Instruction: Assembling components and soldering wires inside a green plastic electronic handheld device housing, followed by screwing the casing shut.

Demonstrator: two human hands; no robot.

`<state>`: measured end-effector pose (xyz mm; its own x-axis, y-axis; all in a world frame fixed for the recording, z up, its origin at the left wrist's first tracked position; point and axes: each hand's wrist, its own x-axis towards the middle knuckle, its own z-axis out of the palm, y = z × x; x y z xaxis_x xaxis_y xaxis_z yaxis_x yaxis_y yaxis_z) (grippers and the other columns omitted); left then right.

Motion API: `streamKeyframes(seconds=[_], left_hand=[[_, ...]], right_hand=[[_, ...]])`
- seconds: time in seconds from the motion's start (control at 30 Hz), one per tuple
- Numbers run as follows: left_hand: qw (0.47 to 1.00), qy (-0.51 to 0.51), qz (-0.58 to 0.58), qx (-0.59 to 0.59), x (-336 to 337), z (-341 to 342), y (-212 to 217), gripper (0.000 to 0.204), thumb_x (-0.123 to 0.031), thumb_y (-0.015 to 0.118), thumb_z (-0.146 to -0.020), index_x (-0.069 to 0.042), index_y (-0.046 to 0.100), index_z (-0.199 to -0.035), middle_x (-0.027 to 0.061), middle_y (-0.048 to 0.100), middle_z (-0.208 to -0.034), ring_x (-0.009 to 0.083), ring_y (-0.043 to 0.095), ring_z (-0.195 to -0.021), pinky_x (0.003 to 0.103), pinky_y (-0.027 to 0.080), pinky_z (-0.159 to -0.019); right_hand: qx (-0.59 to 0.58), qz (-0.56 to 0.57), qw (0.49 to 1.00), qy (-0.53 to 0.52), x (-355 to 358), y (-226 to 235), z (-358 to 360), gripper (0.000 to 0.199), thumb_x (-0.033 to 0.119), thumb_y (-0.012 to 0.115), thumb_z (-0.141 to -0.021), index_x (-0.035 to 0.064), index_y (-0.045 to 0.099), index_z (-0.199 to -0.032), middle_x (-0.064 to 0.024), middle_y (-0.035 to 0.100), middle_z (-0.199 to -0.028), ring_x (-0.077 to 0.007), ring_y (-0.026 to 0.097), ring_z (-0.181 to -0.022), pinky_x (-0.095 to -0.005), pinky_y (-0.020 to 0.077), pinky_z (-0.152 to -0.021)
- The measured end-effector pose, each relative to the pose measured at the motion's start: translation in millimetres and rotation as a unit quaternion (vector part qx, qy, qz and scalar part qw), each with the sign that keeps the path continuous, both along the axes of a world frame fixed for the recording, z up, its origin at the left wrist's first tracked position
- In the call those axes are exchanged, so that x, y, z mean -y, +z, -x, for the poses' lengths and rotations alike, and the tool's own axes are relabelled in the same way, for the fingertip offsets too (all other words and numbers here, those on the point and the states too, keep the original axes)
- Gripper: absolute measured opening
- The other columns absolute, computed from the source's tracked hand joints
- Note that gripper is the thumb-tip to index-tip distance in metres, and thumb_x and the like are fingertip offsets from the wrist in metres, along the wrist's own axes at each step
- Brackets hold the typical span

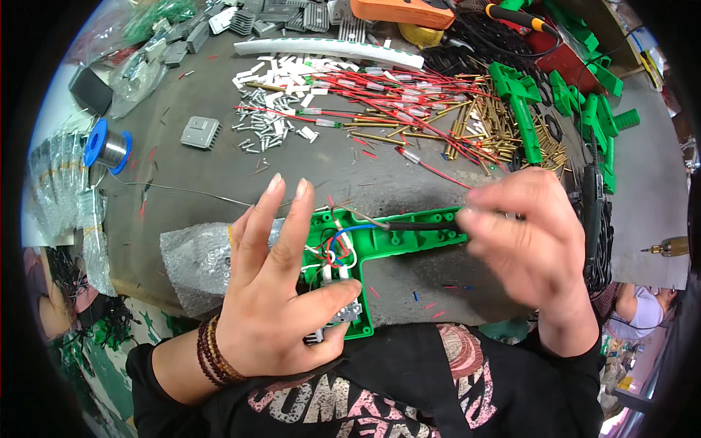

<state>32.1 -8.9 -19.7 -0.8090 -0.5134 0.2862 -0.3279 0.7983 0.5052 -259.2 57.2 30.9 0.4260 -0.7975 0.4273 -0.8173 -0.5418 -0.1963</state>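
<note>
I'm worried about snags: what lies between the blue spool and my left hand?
In the head view, a thin wire runs from the spool toward your left hand over the tabletop; bubble wrap and red scraps also lie there.

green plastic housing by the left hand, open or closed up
Open: the green plastic housing lies with its ribbed inside showing and a thin blue wire exposed.
</note>
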Motion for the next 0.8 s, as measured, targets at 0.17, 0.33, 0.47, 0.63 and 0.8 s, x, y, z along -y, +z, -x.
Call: streamKeyframes(seconds=[0.17, 0.33, 0.47, 0.63, 0.8], left_hand=[[0.999, -0.011, 0.001, 0.039, 0.9, -6.6, -2.9, 0.033, -0.022, 0.082, -0.060, -0.017, 0.077, -0.092, 0.0345, 0.025, -0.159, 0.0619, 0.021, -0.143, 0.069, 0.033, -0.102], [1.000, -0.009, -0.008, 0.003, 0.7, -2.3, -1.7, 0.033, -0.022, 0.083, -0.060, -0.017, 0.077, -0.092, 0.0366, 0.026, -0.157, 0.0648, 0.022, -0.141, 0.071, 0.034, -0.100], [1.000, -0.014, -0.009, 0.016, 1.8, -3.8, -2.3, 0.035, -0.022, 0.083, -0.059, -0.019, 0.076, -0.094, 0.0372, 0.027, -0.157, 0.0647, 0.023, -0.141, 0.069, 0.035, -0.099], [0.999, -0.005, -0.017, 0.028, 3.0, -3.0, -0.5, 0.041, -0.021, 0.083, -0.059, -0.023, 0.074, -0.098, 0.0393, 0.026, -0.156, 0.0658, 0.026, -0.139, 0.069, 0.036, -0.096], [0.999, -0.006, -0.008, 0.043, 2.8, -2.0, 2.4, 0.046, -0.020, 0.085, -0.060, -0.023, 0.073, -0.104, 0.0414, 0.023, -0.156, 0.0661, 0.023, -0.141, 0.070, 0.036, -0.097]], right_hand=[[0.051, 0.058, 0.994, 0.078, 29.0, -23.1, -84.7, 0.029, 0.018, 0.065, -0.069, 0.0061, 0.072, -0.094, -0.0062, 0.067, -0.104, -0.0242, 0.064, -0.092, -0.0399, 0.0484, -0.080], [0.061, -0.043, 0.997, 0.036, 48.5, -42.3, -87.0, 0.020, 0.014, 0.069, -0.064, 0.0068, 0.068, -0.083, -0.0039, 0.061, -0.094, -0.0253, 0.060, -0.095, -0.0403, 0.0458, -0.080], [0.092, -0.055, 0.994, 0.005, 49.1, -53.5, -90.3, 0.017, 0.012, 0.070, -0.062, 0.0073, 0.066, -0.077, -0.0042, 0.059, -0.092, -0.0257, 0.058, -0.092, -0.0405, 0.0449, -0.076], [0.100, -0.034, 0.994, -0.005, 51.5, -58.6, -95.2, 0.016, 0.014, 0.070, -0.061, 0.0072, 0.063, -0.073, -0.0040, 0.057, -0.088, -0.0248, 0.058, -0.089, -0.0394, 0.0441, -0.074], [0.068, -0.060, 0.996, -0.011, 57.4, -57.2, -96.9, 0.010, 0.020, 0.067, -0.068, 0.0110, 0.069, -0.067, -0.0016, 0.057, -0.081, -0.0205, 0.055, -0.088, -0.0364, 0.0411, -0.076]])
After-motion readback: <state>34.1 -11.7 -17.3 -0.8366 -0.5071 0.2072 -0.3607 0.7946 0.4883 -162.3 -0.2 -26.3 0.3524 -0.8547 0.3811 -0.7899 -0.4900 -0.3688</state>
